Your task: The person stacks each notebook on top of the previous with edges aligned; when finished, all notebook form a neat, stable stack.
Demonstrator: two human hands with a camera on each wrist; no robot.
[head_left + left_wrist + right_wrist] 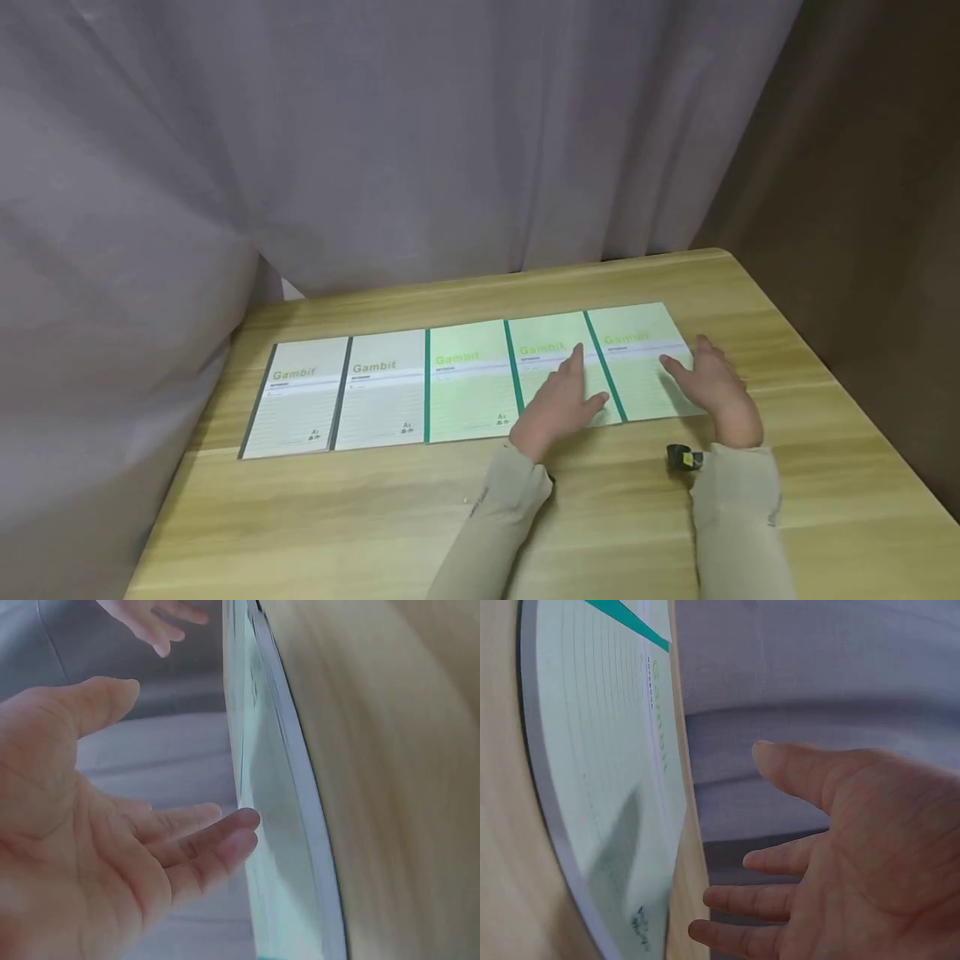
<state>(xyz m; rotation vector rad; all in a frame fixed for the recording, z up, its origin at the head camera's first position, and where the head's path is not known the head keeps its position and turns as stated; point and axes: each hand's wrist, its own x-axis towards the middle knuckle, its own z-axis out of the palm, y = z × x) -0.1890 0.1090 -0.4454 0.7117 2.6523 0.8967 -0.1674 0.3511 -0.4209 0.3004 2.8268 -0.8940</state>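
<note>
Side by side in a row lie several Gambit notebooks. Two at the left have dark spines: the leftmost notebook (292,417) and its neighbour (381,408). Three with green spines follow: the middle notebook (468,400), the second notebook from the right (543,332) and the rightmost notebook (637,375). My left hand (555,408) is over the second from the right, thumb spread and fingers extended; whether its fingertips touch the cover I cannot tell. Beside the rightmost notebook's right edge, my right hand (716,392) holds nothing, its fingers (754,902) spread.
The notebooks lie on a wood-grain table (360,525) with a rounded far-right corner. A grey curtain (420,142) hangs behind it, and a brown curtain (862,233) at the right. A black strap piece with a yellow mark (684,457) shows by the right cuff.
</note>
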